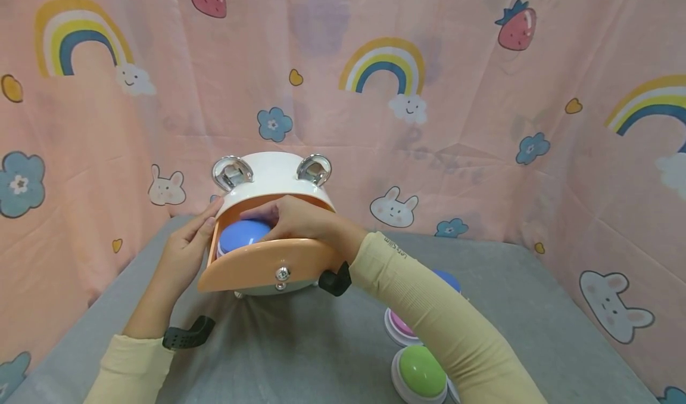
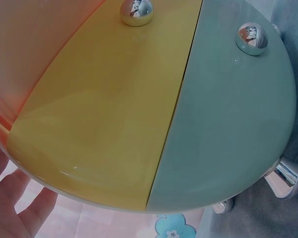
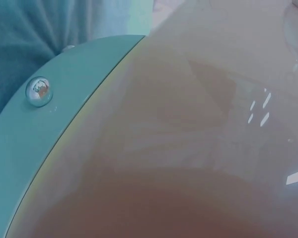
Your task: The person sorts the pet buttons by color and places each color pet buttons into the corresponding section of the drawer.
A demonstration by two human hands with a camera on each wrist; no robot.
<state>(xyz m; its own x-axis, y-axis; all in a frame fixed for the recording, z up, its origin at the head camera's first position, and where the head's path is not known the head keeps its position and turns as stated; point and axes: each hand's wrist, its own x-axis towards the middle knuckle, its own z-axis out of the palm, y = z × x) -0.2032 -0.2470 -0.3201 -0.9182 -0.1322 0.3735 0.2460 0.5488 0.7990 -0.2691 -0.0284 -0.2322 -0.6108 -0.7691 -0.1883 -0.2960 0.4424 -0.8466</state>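
A small rounded cabinet [image 1: 273,171] with a white top and two silver ears stands on the grey surface. Its orange upper drawer [image 1: 252,267] is pulled out, with a round silver knob in front. Inside lies a blue domed push button [image 1: 243,235] on a white base, at the left side. My right hand [image 1: 300,218] reaches over the drawer front and grips the blue push button by its right side. My left hand [image 1: 184,249] rests against the cabinet's left side, fingers fairly straight. A pale green lower drawer [image 2: 228,114] sits below, pushed in.
Right of the cabinet, a green push button [image 1: 422,371], a pink push button [image 1: 401,325] and another blue push button [image 1: 447,280] lie partly behind my right forearm. A pink patterned curtain [image 1: 332,154] hangs around the grey table [image 1: 300,356].
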